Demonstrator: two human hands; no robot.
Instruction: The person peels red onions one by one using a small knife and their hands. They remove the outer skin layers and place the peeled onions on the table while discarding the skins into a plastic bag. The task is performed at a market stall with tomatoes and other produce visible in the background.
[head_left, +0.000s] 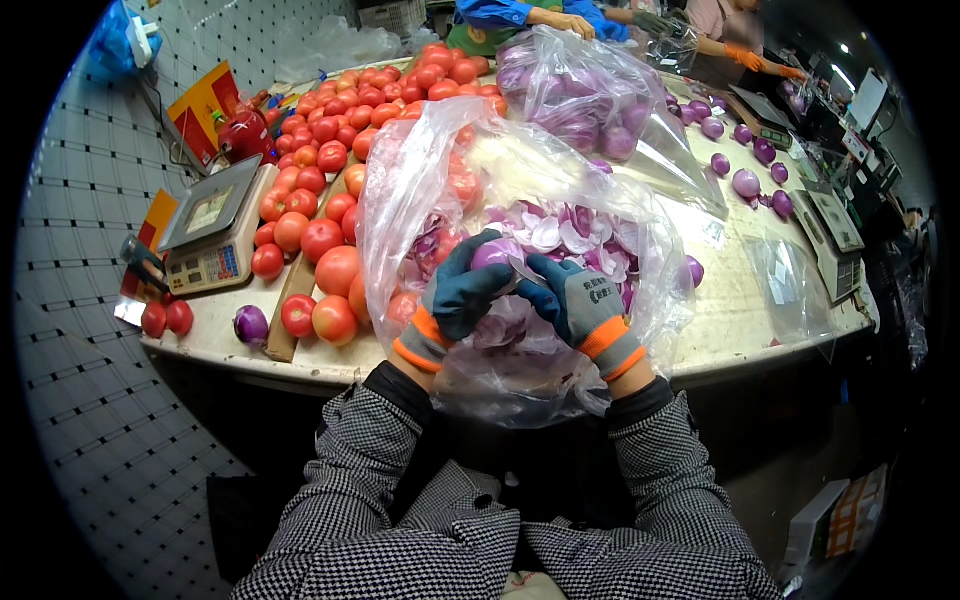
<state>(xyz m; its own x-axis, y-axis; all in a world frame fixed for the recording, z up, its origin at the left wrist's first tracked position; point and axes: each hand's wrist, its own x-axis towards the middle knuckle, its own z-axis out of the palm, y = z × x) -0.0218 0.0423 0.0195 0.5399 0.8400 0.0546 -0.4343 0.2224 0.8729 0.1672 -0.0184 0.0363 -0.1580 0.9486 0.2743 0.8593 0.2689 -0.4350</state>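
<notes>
My left hand, in a blue-coated work glove, is closed around a peeled-looking red onion. In my right hand, gloved alike, is what looks like a small knife; its short blade lies against the onion's right side and its handle is hidden in the fingers. Both hands are over the mouth of a clear plastic bag, spread wide on the table. Loose purple and white onion skins fill the bag beneath and beyond the fingers.
Tomatoes are heaped to the left along a wooden strip. Scales stand left and right. A bag of red onions lies beyond; loose onions are scattered right. Co-workers' hands are across the table.
</notes>
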